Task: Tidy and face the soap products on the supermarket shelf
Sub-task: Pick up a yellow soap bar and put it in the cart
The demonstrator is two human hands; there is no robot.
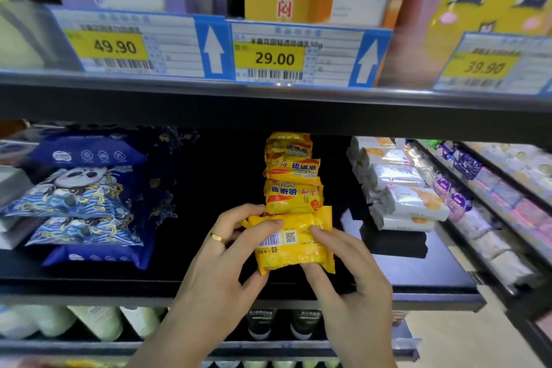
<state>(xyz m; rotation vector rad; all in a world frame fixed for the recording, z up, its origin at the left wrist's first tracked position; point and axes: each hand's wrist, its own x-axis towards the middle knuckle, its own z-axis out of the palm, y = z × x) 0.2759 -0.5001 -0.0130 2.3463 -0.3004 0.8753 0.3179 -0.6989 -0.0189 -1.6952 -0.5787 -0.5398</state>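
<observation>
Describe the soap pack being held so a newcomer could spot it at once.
On the dark middle shelf, below the 29.00 price tag, a row of yellow sulfur soap packs runs front to back. The held pack is frontmost, gripped by the left hand and right hand. It alone shows its barcode side.

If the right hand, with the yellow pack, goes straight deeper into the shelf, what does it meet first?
Most likely the row of yellow sulfur soap packs right behind the held soap pack. The right hand and left hand both grip that pack, which already seems to touch the row's front; depth is unclear.
</observation>
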